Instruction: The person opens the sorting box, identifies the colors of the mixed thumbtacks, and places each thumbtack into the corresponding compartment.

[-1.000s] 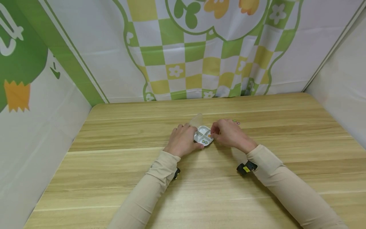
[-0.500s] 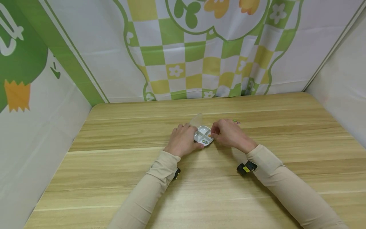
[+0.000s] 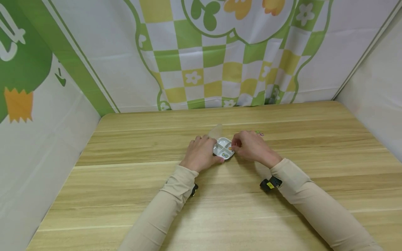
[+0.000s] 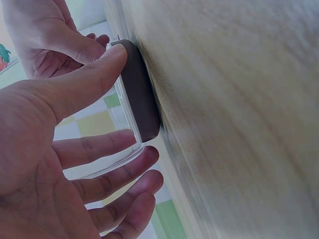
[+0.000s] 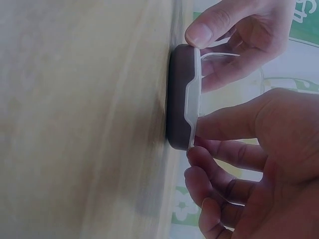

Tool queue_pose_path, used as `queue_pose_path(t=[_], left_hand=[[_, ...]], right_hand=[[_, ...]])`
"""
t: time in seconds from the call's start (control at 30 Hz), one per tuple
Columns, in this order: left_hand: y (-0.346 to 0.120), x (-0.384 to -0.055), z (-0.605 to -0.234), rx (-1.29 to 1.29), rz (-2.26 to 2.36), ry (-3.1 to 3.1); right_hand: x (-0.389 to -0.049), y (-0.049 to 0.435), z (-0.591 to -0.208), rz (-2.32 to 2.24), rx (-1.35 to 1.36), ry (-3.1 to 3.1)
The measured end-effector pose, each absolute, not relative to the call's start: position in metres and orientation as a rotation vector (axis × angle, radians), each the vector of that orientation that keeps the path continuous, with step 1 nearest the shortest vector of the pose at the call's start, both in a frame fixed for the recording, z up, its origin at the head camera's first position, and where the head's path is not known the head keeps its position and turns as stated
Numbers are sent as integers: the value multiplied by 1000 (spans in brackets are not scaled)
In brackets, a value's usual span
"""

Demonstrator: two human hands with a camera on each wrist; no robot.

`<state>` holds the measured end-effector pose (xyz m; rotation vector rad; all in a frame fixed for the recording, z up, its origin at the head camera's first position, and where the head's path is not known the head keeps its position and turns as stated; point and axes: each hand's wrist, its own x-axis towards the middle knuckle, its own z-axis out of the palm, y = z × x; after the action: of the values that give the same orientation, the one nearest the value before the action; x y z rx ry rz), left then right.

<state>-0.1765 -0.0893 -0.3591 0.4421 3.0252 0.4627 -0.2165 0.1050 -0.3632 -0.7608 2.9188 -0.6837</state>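
A small pill box (image 3: 223, 143) with a white four-part inside and a dark outer case (image 4: 139, 94) lies flat on the table. Its clear lid (image 3: 216, 131) is raised at the back. My left hand (image 3: 201, 153) grips the left side, thumb at the front edge and fingers behind. Two greenish ring-like pieces (image 3: 224, 155) sit in the front compartment, and a small orange piece (image 3: 230, 149) in the right one. My right hand (image 3: 251, 146) has its curled thumb and forefinger at that right compartment, beside the orange piece. Whether they pinch anything is hidden.
Small green and pink ring-like pieces (image 3: 259, 133) lie on the wooden table (image 3: 226, 212) just behind my right hand. A checked green and yellow curtain (image 3: 216, 69) hangs along the table's back edge, with white cloth walls on both sides.
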Motion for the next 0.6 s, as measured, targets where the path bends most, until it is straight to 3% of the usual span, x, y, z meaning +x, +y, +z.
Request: queue_pose_path(t=[0.6], left_hand=[[-90, -178, -360, 441, 454, 3025]], right_hand=[[-218, 106, -363, -692, -750, 2915]])
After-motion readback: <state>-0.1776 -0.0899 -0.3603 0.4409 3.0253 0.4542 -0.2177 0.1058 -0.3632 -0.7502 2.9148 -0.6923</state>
